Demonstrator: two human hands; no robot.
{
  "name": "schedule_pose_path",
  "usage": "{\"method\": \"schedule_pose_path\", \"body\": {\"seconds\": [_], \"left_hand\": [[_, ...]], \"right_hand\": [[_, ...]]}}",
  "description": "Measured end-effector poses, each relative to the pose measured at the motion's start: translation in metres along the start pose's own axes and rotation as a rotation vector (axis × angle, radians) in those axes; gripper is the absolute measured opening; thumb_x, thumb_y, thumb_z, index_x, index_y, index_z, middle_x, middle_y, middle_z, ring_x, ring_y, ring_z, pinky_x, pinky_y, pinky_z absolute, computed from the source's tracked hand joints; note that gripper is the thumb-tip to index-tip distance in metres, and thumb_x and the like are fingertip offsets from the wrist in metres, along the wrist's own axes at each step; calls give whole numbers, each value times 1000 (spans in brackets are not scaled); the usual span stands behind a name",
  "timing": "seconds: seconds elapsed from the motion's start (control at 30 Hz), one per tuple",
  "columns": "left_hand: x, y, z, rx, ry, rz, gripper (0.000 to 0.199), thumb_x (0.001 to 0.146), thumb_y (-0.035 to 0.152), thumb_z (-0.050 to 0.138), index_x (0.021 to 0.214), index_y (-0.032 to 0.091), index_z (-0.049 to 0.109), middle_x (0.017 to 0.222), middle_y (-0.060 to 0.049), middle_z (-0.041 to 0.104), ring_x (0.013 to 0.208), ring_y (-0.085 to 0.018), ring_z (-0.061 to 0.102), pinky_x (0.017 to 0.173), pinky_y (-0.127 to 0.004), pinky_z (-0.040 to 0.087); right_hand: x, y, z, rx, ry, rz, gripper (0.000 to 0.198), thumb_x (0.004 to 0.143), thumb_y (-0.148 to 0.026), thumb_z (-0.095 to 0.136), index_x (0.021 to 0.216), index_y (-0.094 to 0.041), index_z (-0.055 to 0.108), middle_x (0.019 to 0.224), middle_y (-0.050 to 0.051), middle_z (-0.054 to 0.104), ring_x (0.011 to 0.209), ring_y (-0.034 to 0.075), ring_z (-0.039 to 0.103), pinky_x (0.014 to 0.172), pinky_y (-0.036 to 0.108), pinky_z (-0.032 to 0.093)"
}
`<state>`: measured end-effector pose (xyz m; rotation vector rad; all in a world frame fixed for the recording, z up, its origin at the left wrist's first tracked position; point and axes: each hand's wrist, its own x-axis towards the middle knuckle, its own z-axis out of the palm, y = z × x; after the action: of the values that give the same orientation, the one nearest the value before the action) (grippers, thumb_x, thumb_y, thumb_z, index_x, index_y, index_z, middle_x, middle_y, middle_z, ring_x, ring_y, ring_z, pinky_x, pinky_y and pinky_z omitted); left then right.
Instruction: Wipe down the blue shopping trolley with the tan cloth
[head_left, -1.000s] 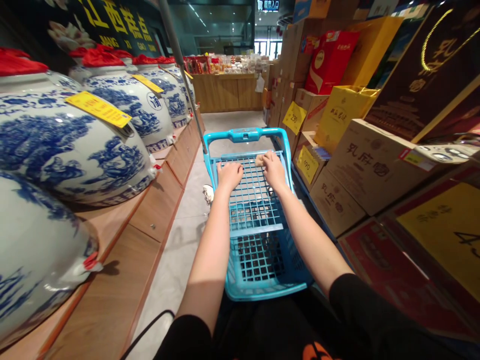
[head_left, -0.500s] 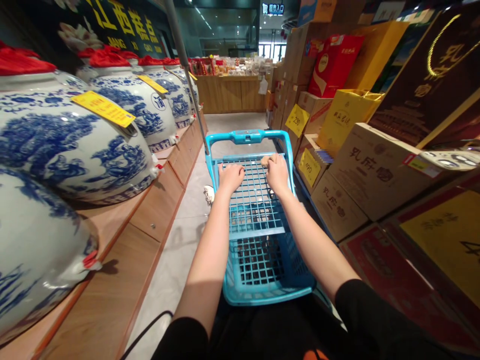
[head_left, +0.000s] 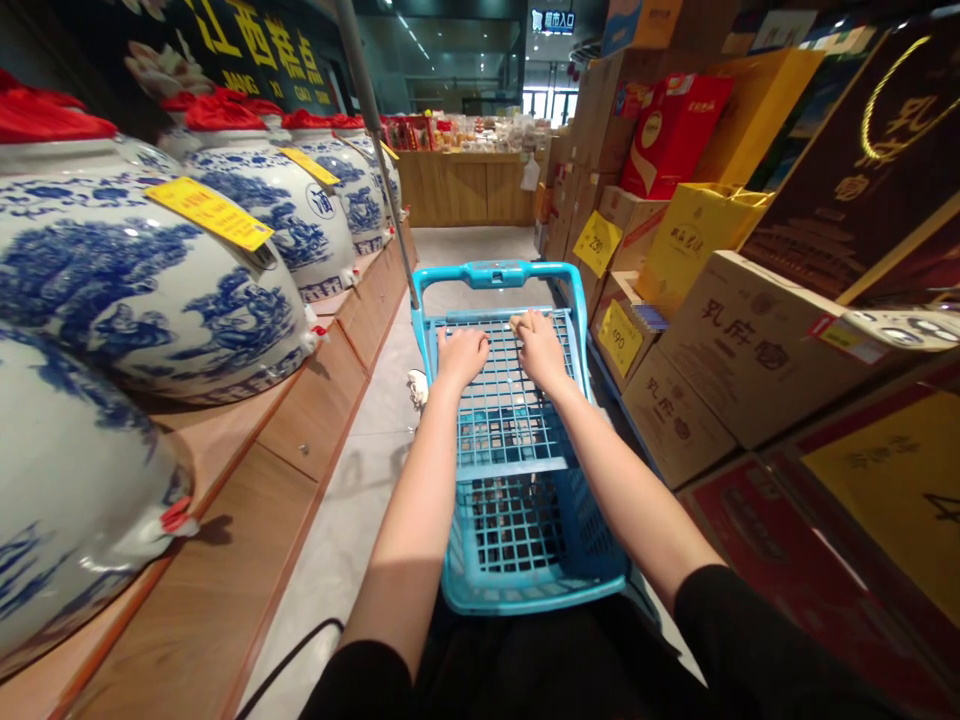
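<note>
A blue plastic shopping cart [head_left: 517, 467] stands in front of me, its handle [head_left: 495, 272] on the far side. My left hand [head_left: 460, 358] is closed over the upper left part of the cart's grid panel, fingers curled near its top edge. On the right of the same panel rests my right hand [head_left: 540, 350], its fingers bent together. A small tan thing peeks out at its fingertips, too little of it showing to name. Below the panel, the cart's basket floor [head_left: 521, 525] shows its open grid. A grey pole rises from the cart's left side.
Large blue-and-white jars [head_left: 142, 270] with red cloth tops line a wooden shelf [head_left: 289, 440] on the left. Stacked cartons [head_left: 750, 340] and gift bags [head_left: 679, 135] crowd the right. A wooden counter [head_left: 465, 188] with goods crosses the far end. A white shoe [head_left: 417, 388] shows beside the cart.
My right hand has moved a little to the left across the grid panel, the tan thing shifting with it. My left hand stays where it was on the panel.
</note>
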<state>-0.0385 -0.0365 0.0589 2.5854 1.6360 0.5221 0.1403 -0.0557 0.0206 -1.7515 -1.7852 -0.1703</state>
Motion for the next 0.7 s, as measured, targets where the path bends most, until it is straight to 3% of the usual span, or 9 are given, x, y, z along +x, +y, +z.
{"method": "schedule_pose_path", "body": {"seconds": [0.07, 0.23, 0.43, 0.53, 0.63, 0.7], "left_hand": [[0, 0, 1, -7, 6, -4, 41, 107, 23, 40, 124, 26, 77, 134, -10, 77, 132, -31, 65, 132, -58, 22], [-1, 2, 3, -34, 4, 5, 40, 106, 21, 41, 124, 23, 77, 133, -10, 77, 133, -30, 64, 133, -59, 20], [-2, 5, 4, -49, 28, -10, 39, 105, 18, 43, 124, 21, 78, 134, -10, 77, 132, -30, 65, 133, -59, 21], [-2, 5, 3, -45, 18, -12, 38, 104, 18, 44, 121, 22, 78, 132, -10, 78, 132, -30, 65, 132, -59, 23], [-1, 4, 1, -35, 9, -4, 37, 102, 18, 46, 117, 22, 80, 128, -11, 79, 130, -31, 67, 130, -59, 24], [-1, 3, 0, -27, 8, 2, 37, 103, 19, 45, 117, 22, 80, 128, -11, 79, 130, -31, 67, 130, -59, 24]], "right_hand": [[-1, -2, 3, 27, 2, -14, 53, 82, -1, 46, 126, -10, 74, 160, 19, 55, 155, 32, 43, 132, 52, 33], [4, 16, 4, 91, 133, 103, 51, 82, -4, 44, 122, -11, 75, 147, 21, 63, 148, 36, 47, 125, 57, 41], [34, 22, 7, 100, 232, 152, 49, 84, -4, 37, 116, -11, 74, 141, 21, 65, 147, 34, 47, 126, 57, 38], [39, 4, 11, 85, 101, 7, 45, 84, -4, 40, 110, -13, 76, 135, 19, 68, 142, 33, 52, 123, 53, 42], [34, -7, 14, 95, -35, -191, 47, 87, -4, 42, 118, -14, 76, 147, 17, 65, 149, 31, 49, 124, 50, 42], [32, -2, 13, 109, -11, -175, 51, 85, -3, 43, 121, -15, 77, 149, 16, 64, 151, 32, 47, 126, 53, 41]]}}
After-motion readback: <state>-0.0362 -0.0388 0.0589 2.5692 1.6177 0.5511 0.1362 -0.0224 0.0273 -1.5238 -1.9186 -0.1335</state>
